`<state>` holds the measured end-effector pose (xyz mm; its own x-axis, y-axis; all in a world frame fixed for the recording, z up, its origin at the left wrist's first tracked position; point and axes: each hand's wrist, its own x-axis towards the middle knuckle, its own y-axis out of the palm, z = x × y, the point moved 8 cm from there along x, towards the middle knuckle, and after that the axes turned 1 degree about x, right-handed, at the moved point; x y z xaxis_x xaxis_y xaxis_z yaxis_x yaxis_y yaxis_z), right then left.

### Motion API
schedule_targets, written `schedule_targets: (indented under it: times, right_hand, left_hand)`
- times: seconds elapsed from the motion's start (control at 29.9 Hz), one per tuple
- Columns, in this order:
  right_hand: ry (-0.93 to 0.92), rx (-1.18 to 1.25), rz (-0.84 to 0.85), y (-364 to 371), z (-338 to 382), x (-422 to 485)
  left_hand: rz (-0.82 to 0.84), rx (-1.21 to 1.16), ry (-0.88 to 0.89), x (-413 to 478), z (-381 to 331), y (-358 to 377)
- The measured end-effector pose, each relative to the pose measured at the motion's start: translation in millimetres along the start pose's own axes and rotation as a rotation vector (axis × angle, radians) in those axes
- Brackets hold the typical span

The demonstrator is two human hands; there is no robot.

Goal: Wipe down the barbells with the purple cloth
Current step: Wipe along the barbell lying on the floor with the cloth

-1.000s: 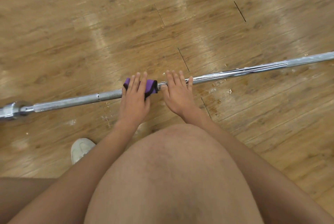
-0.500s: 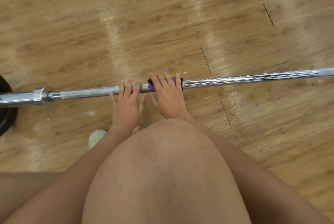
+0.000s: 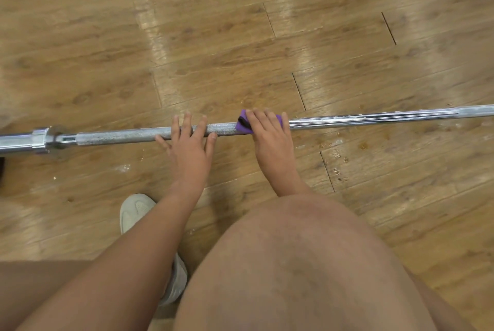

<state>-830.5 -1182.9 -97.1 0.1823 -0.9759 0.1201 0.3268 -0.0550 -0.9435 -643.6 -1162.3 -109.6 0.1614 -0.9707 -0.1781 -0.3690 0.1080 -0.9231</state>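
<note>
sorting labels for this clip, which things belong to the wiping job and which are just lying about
Job: barbell, purple cloth, right hand on the cloth, left hand on the barbell.
Not part of it: shoe, flakes on the floor.

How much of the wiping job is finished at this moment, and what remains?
Done: nothing clearly; the barbell shows no plainly clean stretch. In hand: the right hand presses the purple cloth onto mid-shaft while the left hand rests on it. Left: the white-flecked stretch to the right, and probably the sleeve.
</note>
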Motion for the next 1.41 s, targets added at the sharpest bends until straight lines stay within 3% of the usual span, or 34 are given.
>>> schedule_targets:
  times: [0.3,0.5,0.67,0.87,1.1,1.24,1.41]
  right_hand:
    - [-0.104,-0.048,0.083,12.4,22.6,1.9]
    - [-0.045,-0.137,0.107,17.5,31.4,5.5]
    - [-0.041,-0.031,0.176,7.7,21.3,3.1]
    - [0.103,0.064,0.105,13.4,17.6,0.0]
    - [-0.171,0.02,0.167,7.3,0.2,-2.3]
    - [0.009,0.058,0.098,-5.4,-41.0,0.6]
    - [0.019,0.18,0.132,9.0,14.7,2.4]
  left_hand:
    - [0.04,0.014,-0.047,2.8,-4.0,-1.6]
    - [0.059,0.009,-0.066,4.4,-5.1,-1.6]
    - [0.079,0.0,-0.07,4.5,-5.2,-2.7]
    - [0.095,0.011,-0.073,3.5,-6.4,-3.9]
    - [0.082,0.016,-0.07,1.7,-7.4,-3.3]
    - [0.078,0.013,-0.068,2.5,-6.6,-2.1]
    - [0.08,0.01,-0.075,1.8,-6.8,-3.4]
